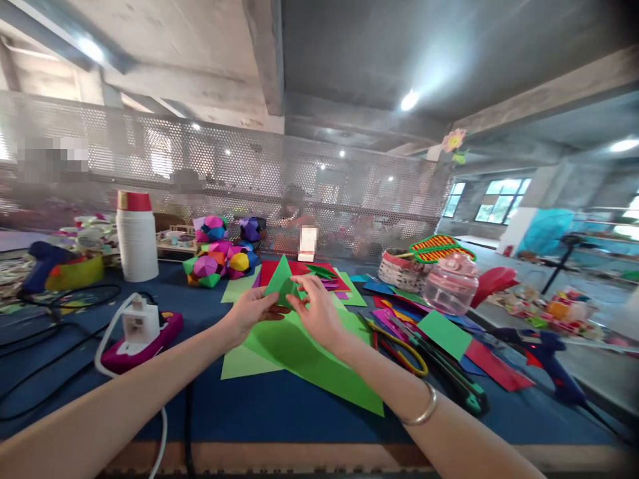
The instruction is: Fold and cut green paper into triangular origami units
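A folded piece of green paper, pointed at the top, is held up between both hands above the table. My left hand grips its lower left side, fingers closed on it. At its right edge my right hand pinches the paper with thumb and fingertips. Beneath the hands lie large sheets of light green paper, overlapping at angles. Behind them are a red sheet and a few smaller dark green folded pieces. The fingers partly cover the folded paper.
Scissors, a box cutter and a blue glue gun lie at right, near a clear pink-lidded jar. At left stand a power strip with cables and stacked paper cups. Colourful paper balls sit behind.
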The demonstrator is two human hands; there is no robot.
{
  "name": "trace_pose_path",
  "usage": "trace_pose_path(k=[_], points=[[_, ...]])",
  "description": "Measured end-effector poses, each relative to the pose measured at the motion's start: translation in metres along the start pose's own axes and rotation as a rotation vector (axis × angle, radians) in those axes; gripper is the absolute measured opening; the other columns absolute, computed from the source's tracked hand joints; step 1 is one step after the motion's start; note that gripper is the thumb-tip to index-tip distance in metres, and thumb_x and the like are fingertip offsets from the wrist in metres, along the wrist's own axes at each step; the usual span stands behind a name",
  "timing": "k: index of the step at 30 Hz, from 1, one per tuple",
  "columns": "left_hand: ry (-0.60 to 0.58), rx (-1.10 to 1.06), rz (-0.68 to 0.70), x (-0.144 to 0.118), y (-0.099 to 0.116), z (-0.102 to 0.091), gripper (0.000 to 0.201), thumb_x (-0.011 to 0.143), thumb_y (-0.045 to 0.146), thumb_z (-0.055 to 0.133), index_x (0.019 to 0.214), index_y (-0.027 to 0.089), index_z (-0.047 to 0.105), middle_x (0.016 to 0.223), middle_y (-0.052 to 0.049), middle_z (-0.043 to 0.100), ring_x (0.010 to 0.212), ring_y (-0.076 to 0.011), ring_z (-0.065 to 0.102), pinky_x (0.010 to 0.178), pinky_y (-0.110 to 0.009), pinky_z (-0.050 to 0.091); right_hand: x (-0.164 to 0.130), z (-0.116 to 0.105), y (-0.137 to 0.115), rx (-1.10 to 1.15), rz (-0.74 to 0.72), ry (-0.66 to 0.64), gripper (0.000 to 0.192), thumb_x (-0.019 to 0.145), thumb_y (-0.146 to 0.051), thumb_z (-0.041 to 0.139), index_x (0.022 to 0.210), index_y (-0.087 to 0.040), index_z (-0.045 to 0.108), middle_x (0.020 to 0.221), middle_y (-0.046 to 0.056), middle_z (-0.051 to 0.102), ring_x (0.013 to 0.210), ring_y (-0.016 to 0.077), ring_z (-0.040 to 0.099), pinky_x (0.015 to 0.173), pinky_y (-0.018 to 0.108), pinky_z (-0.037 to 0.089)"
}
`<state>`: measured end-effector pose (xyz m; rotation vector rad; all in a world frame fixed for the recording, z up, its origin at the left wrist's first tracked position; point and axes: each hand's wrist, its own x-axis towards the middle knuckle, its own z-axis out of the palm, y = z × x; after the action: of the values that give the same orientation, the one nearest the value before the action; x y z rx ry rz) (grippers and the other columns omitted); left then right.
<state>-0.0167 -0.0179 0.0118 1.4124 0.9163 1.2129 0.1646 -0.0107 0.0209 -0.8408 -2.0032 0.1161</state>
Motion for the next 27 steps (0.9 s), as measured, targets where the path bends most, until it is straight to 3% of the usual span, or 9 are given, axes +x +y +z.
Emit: trace_pose_path(k=[4, 9, 14, 22, 24, 27], points=[[0.013, -0.037, 0.006, 0.003, -0.004, -0.003, 0.049, 0.069, 0.055, 0.08, 0.093, 0.014, 0.068, 0.09, -0.01, 0.076, 0.082, -0.0252, 0.075, 0.081, -0.039, 0.059, -0.013, 0.004, 0.008, -0.112, -0.001, -0.151, 0.056, 0.092, -0.026, 0.063, 0.144, -0.012, 0.047, 0.132, 0.02, 0.059, 0.126, 0.034, 0.053, 0.105, 0.051, 0.044], [-0.055, -0.049, 0.061, 0.001, 0.0, 0.002, 0.052, 0.068, 0.052, 0.083, 0.102, 0.015, 0.069, 0.105, -0.01, 0.074, 0.096, -0.0271, 0.071, 0.085, -0.038, 0.057, -0.015, 0.001, 0.013, -0.095, 0.035, -0.177, 0.051, 0.092, -0.015, 0.058, 0.141, -0.007, 0.051, 0.129, 0.023, 0.064, 0.118, 0.0346, 0.06, 0.1, 0.048, 0.047], [-0.086, -0.034, 0.141, 0.003, 0.001, 0.002, 0.058, 0.067, 0.038, 0.088, 0.115, 0.015, 0.065, 0.109, -0.01, 0.073, 0.1, -0.0266, 0.068, 0.088, -0.036, 0.054, -0.017, -0.007, 0.006, 0.034, 0.064, -0.166, 0.043, 0.093, -0.018, 0.061, 0.135, -0.017, 0.059, 0.114, 0.013, 0.073, 0.099, 0.0289, 0.069, 0.085, 0.037, 0.052], [-0.088, -0.054, 0.203, 0.003, -0.002, 0.002, 0.069, 0.068, 0.03, 0.087, 0.128, 0.017, 0.057, 0.121, -0.011, 0.071, 0.111, -0.0292, 0.066, 0.093, -0.036, 0.052, -0.02, -0.006, 0.002, 0.179, 0.079, -0.182, 0.041, 0.093, -0.017, 0.058, 0.134, -0.019, 0.059, 0.115, 0.011, 0.074, 0.097, 0.0253, 0.07, 0.083, 0.033, 0.051], [-0.09, -0.064, 0.199, 0.004, -0.002, 0.0, 0.072, 0.068, 0.03, 0.088, 0.131, 0.016, 0.054, 0.123, -0.013, 0.07, 0.114, -0.0309, 0.065, 0.094, -0.038, 0.051, -0.02, -0.004, 0.003, 0.19, 0.09, -0.182, 0.032, 0.095, -0.016, 0.054, 0.126, -0.018, 0.063, 0.105, 0.009, 0.076, 0.085, 0.022, 0.071, 0.075, 0.03, 0.051], [-0.096, -0.079, 0.181, 0.004, -0.001, -0.001, 0.078, 0.072, 0.033, 0.086, 0.139, 0.016, 0.047, 0.129, -0.016, 0.066, 0.116, -0.0317, 0.064, 0.093, -0.041, 0.052, -0.02, -0.002, 0.004, 0.188, 0.111, -0.174, 0.019, 0.097, -0.018, 0.05, 0.099, -0.016, 0.068, 0.08, 0.006, 0.074, 0.065, 0.0182, 0.066, 0.062, 0.027, 0.046]])
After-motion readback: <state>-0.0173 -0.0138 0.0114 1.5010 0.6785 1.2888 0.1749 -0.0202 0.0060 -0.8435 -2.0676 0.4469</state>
